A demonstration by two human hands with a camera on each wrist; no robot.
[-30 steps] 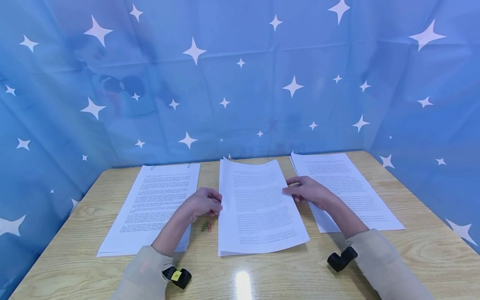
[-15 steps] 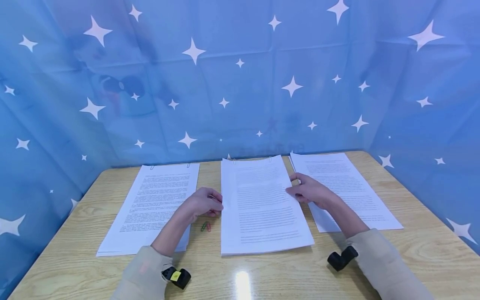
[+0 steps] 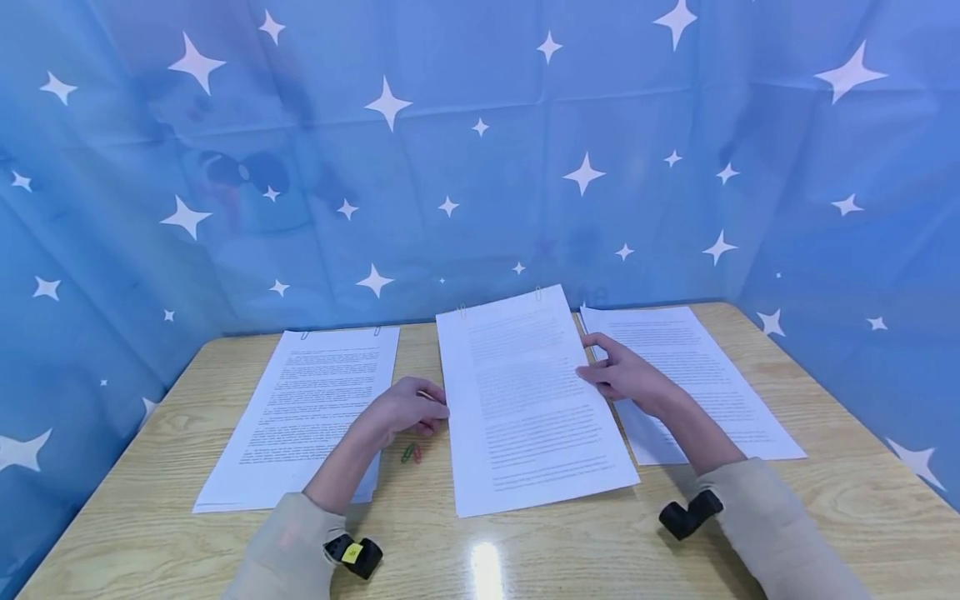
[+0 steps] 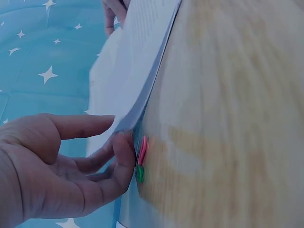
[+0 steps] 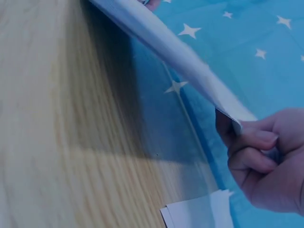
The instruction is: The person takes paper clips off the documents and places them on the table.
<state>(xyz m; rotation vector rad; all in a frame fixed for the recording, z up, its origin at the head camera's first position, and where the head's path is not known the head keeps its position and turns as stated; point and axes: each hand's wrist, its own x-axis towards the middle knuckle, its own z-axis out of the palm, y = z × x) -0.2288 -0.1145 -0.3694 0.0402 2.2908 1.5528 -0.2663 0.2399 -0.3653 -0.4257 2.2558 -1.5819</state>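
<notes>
A stack of printed paper [image 3: 532, 400] is held between my two hands in the middle of the head view, tilted, with its top right corner highest. Light paper clips [image 3: 537, 294] sit on its top edge. My left hand [image 3: 408, 406] pinches the left edge; in the left wrist view its thumb lies on one side of the paper [image 4: 137, 57] and curled fingers on the other. On the right edge, my right hand [image 3: 626, 379] grips with thumb and bent fingers. The right wrist view shows the stack [image 5: 175, 59] lifted off the wooden table, casting a shadow.
Left of the middle, another clipped stack [image 3: 300, 425] lies flat. A third stack [image 3: 690, 375] lies at the right, partly behind my right arm. A green paper clip [image 3: 407, 453] and a pink paper clip [image 3: 417, 454] rest near my left hand. A blue starred curtain [image 3: 480, 208] stands behind the table.
The middle stack has straightened from a bowed shape, shifted slightly right and turned, its top right corner rising. My right hand has moved a little right; my left hand barely moved.
</notes>
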